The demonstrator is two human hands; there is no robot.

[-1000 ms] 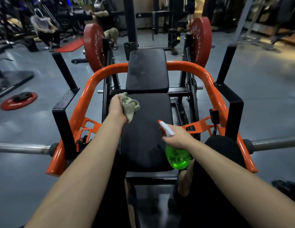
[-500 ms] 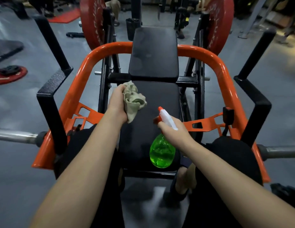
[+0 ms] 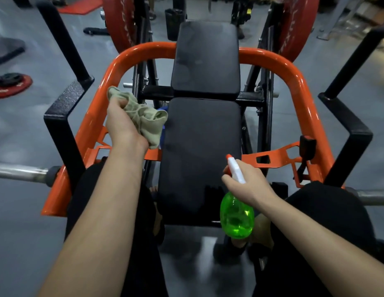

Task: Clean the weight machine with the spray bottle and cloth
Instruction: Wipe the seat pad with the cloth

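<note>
Left hand point(image 3: 122, 125), clutching the cloth point(image 3: 146, 118), now clears the pad point(image 3: 204, 142) at centre-left; right hand point(image 3: 251, 187) grips the spray bottle point(image 3: 237, 217), probably spraying next.

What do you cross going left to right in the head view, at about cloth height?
red floor plate → left black handle → cloth → black seat pad → spray bottle → right black handle
</note>
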